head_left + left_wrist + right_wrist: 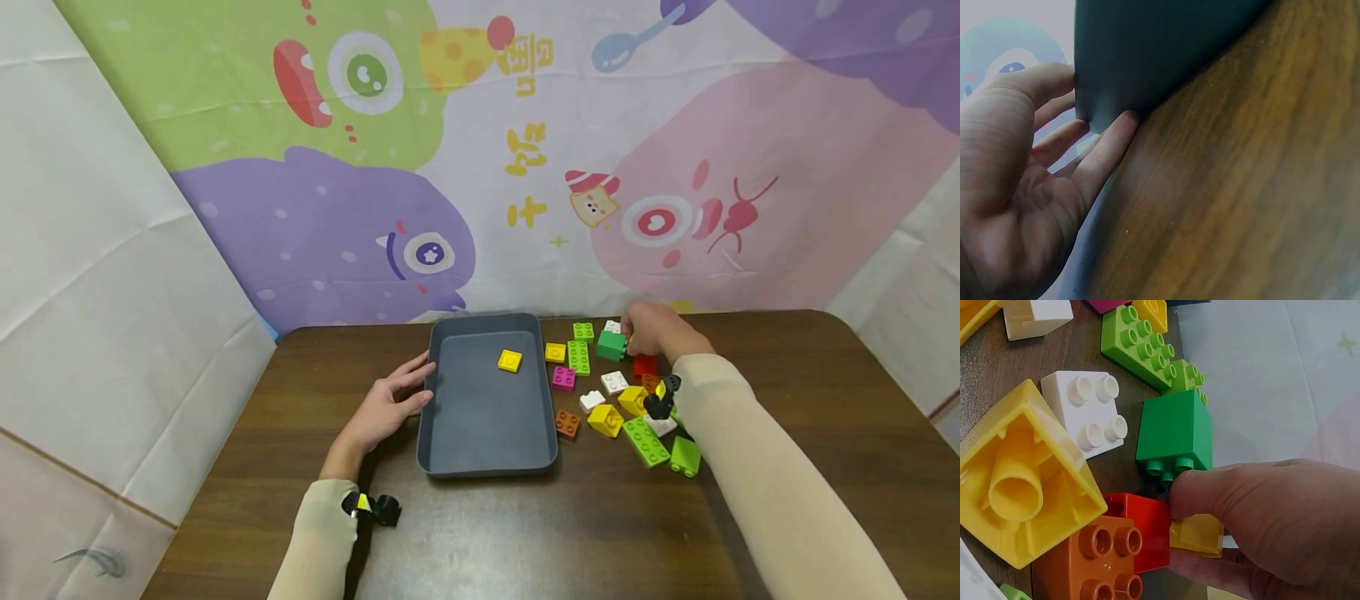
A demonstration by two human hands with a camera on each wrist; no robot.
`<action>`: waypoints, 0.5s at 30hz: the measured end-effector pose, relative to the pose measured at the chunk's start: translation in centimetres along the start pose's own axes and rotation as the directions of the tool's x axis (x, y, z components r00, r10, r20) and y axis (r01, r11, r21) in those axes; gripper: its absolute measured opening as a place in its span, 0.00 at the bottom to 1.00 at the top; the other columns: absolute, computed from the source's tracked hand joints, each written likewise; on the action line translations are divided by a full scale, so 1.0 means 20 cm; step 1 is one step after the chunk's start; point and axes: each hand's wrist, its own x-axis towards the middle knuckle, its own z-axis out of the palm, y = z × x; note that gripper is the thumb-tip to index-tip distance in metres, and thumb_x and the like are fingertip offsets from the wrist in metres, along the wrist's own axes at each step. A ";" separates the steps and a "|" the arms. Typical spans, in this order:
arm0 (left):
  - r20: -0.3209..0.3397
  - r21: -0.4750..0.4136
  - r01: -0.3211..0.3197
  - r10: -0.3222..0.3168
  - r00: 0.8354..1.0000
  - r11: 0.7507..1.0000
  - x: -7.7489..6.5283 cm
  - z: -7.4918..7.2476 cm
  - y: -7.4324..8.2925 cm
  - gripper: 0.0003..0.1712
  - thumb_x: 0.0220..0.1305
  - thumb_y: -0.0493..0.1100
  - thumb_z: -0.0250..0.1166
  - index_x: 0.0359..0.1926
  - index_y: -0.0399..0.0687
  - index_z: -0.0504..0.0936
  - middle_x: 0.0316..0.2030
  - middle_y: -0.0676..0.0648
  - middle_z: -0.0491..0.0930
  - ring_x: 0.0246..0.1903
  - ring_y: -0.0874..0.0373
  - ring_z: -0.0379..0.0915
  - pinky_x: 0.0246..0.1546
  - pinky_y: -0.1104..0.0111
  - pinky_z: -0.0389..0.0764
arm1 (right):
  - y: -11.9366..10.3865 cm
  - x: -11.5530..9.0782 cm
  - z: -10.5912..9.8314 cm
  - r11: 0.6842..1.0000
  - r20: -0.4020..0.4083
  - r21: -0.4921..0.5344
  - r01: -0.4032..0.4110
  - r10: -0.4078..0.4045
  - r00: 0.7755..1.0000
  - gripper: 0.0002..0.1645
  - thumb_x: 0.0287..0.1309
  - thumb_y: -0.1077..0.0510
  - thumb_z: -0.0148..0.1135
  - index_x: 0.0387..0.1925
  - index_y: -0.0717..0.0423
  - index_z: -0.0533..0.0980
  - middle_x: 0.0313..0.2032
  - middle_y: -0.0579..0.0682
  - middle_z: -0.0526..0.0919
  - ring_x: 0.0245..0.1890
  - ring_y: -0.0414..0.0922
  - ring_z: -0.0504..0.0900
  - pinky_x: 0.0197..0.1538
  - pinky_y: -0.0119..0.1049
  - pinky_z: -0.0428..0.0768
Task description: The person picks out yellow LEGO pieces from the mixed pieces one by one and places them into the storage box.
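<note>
A dark grey tray (487, 417) lies on the table with one yellow brick (510, 360) in it. My left hand (386, 408) rests fingertips against the tray's left wall, fingers extended; in the left wrist view the fingers (1107, 150) meet the wall near the tabletop. At the back of the brick pile, my right hand (660, 329) pinches a yellow brick (1197, 534) between thumb and fingers. Right at the thumb stands a dark green brick (1169, 431), its studs facing the hand. A red brick (1147, 528) and an orange-brown brick (1094, 559) sit close beside the fingers.
Between tray and right arm spread lime green bricks (578, 357), a magenta brick (564, 379), a brown brick (567, 424), white bricks (614, 382) and yellow bricks (606, 421). A cartoon-printed cloth (525, 250) hangs along the table's back edge.
</note>
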 end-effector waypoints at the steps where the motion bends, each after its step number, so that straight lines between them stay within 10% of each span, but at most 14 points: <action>1: 0.000 0.000 0.000 0.000 1.000 1.000 0.00 0.00 0.00 0.32 0.70 0.42 0.64 0.71 0.39 0.69 0.78 0.45 0.55 0.67 0.43 0.67 0.46 0.72 0.84 | 0.00 0.00 0.00 1.000 0.000 0.000 0.002 -0.002 1.000 0.10 0.49 0.66 0.71 0.21 0.55 0.77 0.24 0.51 0.74 0.30 0.51 0.73 0.31 0.40 0.70; 15: 0.002 -0.006 -0.014 0.014 1.000 1.000 -0.01 0.00 0.01 0.32 0.70 0.41 0.63 0.71 0.38 0.68 0.78 0.43 0.54 0.68 0.40 0.65 0.45 0.73 0.84 | -0.03 -0.03 -0.07 1.000 0.017 0.012 -0.006 0.006 1.000 0.06 0.50 0.67 0.69 0.23 0.56 0.81 0.26 0.53 0.79 0.29 0.51 0.75 0.30 0.38 0.76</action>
